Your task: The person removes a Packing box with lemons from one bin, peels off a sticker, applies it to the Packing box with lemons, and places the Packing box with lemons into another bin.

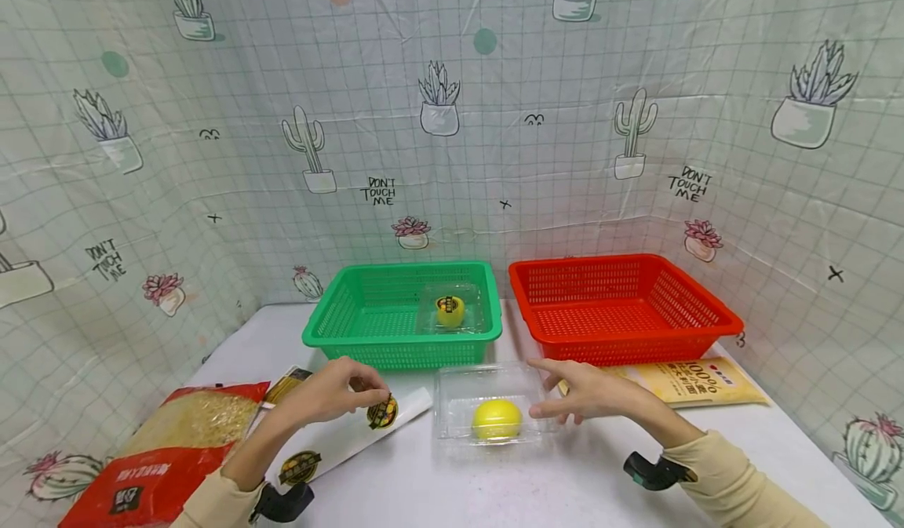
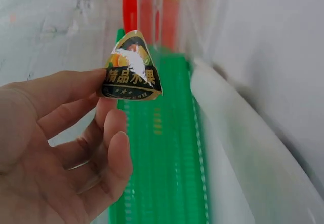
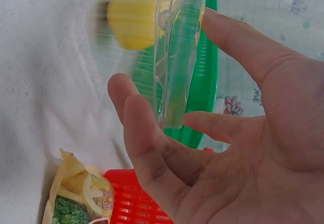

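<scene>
My left hand (image 1: 337,391) pinches a black-and-gold fruit sticker (image 2: 132,70) between thumb and fingertip; the sticker bends into a peak. Just below it lies a white backing sheet (image 1: 356,434) bearing another round sticker (image 1: 300,467). My right hand (image 1: 589,391) holds the right edge of a clear plastic box (image 1: 452,406), its fingers spread on both sides of that edge. Inside the box sits a yellow lemon-like fruit (image 1: 497,419). No sticker shows on this box. Another clear box (image 1: 427,320), with a yellow fruit and a sticker on its lid, lies in the green basket (image 1: 402,353).
A red basket (image 1: 628,347) stands at the back right. Near its front lies a yellow pasta packet (image 1: 695,383), partly behind my right hand. A red bag of pale food (image 1: 169,442) lies at the left. Patterned cloth (image 1: 452,167) encloses the table's back and sides.
</scene>
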The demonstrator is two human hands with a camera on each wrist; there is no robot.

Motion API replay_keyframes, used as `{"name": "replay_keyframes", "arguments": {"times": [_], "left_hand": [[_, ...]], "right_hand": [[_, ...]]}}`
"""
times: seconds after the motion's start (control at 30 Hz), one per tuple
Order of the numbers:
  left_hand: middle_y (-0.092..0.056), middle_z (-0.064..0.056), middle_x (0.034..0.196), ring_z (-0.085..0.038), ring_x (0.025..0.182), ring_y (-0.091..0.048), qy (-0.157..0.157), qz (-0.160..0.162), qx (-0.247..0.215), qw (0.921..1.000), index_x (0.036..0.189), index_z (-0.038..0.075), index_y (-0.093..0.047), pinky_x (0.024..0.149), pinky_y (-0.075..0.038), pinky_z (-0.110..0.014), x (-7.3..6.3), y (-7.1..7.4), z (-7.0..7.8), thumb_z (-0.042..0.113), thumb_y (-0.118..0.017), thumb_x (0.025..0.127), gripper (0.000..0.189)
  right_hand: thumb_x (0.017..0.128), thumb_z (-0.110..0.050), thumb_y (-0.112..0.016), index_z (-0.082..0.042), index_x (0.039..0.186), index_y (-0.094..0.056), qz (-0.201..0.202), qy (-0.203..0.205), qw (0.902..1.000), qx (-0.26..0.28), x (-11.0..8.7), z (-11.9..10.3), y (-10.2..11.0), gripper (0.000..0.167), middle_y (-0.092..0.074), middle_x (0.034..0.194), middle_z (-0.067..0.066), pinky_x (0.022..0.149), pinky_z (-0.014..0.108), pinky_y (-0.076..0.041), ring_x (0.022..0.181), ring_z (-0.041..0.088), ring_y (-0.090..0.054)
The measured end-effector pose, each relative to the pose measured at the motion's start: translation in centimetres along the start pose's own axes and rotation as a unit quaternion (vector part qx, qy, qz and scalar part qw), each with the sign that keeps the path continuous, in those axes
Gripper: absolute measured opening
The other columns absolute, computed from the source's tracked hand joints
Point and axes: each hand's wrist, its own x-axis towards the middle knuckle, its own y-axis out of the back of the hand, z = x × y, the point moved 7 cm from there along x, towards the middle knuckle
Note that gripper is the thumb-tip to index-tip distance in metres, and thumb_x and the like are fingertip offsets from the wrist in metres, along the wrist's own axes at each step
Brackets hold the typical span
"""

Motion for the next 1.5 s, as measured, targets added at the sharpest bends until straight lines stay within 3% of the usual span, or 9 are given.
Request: {"name": "replay_keyframes", "arguments": {"times": [0.17,0.27,0.4,0.5,0.73,0.83,1.0,1.27,1.5], "left_hand": [[-0.072,-0.004,0.088,-0.008,0.071,-0.061,-0.026,0.014,0.001,0.9996,0.101,0.007,-0.074,0.062,-0.057,-0.04,2.1,-0.8,2.1,0.019,-0.065,0.095,0.016],[-0.072,-0.004,0.087,-0.007,0.07,-0.06,-0.035,0.023,-0.008,0.9991,0.1,0.007,-0.073,0.062,-0.057,-0.04,3.3,-1.5,3.0,0.017,-0.065,0.095,0.014],[-0.071,-0.005,0.086,-0.013,0.071,-0.061,-0.042,0.036,-0.021,0.9983,0.097,0.007,-0.072,0.059,-0.056,-0.034,5.0,-2.2,4.1,0.017,-0.067,0.094,0.012],[-0.071,-0.005,0.085,-0.017,0.072,-0.063,-0.043,0.048,-0.025,0.9976,0.095,0.008,-0.072,0.059,-0.054,-0.027,6.2,-2.7,4.8,0.018,-0.069,0.092,0.011],[-0.071,-0.005,0.083,-0.009,0.07,-0.061,-0.046,0.085,-0.057,0.9937,0.091,0.007,-0.072,0.061,-0.055,-0.026,8.5,-3.2,6.2,0.02,-0.073,0.088,0.013],[-0.071,-0.008,0.082,-0.009,0.068,-0.061,-0.047,0.095,-0.085,0.9907,0.09,0.004,-0.071,0.062,-0.059,-0.034,9.0,-3.6,6.5,0.019,-0.074,0.088,0.015],[-0.071,-0.014,0.085,-0.016,0.069,-0.065,-0.052,0.103,-0.123,0.9856,0.094,0.001,-0.07,0.061,-0.058,-0.027,9.7,-4.4,6.6,0.019,-0.073,0.089,0.02],[-0.073,-0.019,0.086,-0.007,0.065,-0.064,-0.037,0.092,-0.181,0.9786,0.098,0.0,-0.068,0.062,-0.056,-0.025,10.0,-5.3,6.2,0.018,-0.073,0.089,0.021],[-0.072,-0.022,0.091,-0.013,0.067,-0.066,-0.057,0.097,-0.168,0.9794,0.1,0.001,-0.066,0.06,-0.056,-0.025,9.6,-5.6,6.0,0.017,-0.074,0.088,0.022]], "right_hand": [[0.082,-0.036,-0.079,-0.003,0.151,-0.035,0.012,0.009,0.9997,-0.019,-0.1,-0.2,0.1,0.088,-0.059,0.125,0.028,0.057,0.032,-0.056,0.07,0.022,-0.066],[0.081,-0.039,-0.079,-0.005,0.146,-0.044,0.051,0.025,0.9963,-0.065,-0.2,-0.6,0.6,0.082,-0.06,0.12,0.025,0.056,0.025,-0.051,0.069,0.015,-0.058],[0.08,-0.041,-0.08,-0.01,0.135,-0.057,0.145,0.059,0.9793,-0.129,-0.6,-1.7,1.4,0.067,-0.06,0.103,0.013,0.058,0.02,-0.042,0.074,0.013,-0.051],[0.081,-0.036,-0.08,-0.015,0.126,-0.063,0.2,0.092,0.9666,-0.132,-0.9,-2.6,1.6,0.052,-0.059,0.097,0.007,0.062,0.02,-0.042,0.082,0.016,-0.053],[0.085,-0.022,-0.077,-0.022,0.102,-0.067,0.239,0.183,0.9486,-0.098,-1.0,-4.8,1.2,0.02,-0.065,0.094,-0.008,0.061,0.019,-0.05,0.079,0.007,-0.057],[0.086,-0.019,-0.076,-0.024,0.095,-0.067,0.25,0.222,0.9387,-0.085,-1.2,-5.7,0.9,0.013,-0.065,0.092,-0.011,0.059,0.02,-0.051,0.077,0.003,-0.058],[0.087,-0.015,-0.075,-0.022,0.099,-0.071,0.27,0.252,0.9254,-0.088,-1.4,-6.5,0.7,0.015,-0.069,0.096,-0.009,0.062,0.021,-0.053,0.082,0.002,-0.063],[0.084,-0.006,-0.075,-0.012,0.106,-0.074,0.296,0.243,0.9208,-0.075,-1.0,-6.4,1.0,0.022,-0.076,0.094,-0.003,0.063,0.02,-0.054,0.079,0.005,-0.067],[0.084,-0.005,-0.075,-0.013,0.102,-0.076,0.288,0.225,0.9287,-0.063,-0.6,-6.3,1.1,0.019,-0.076,0.089,-0.004,0.064,0.02,-0.054,0.075,0.001,-0.065]]}}
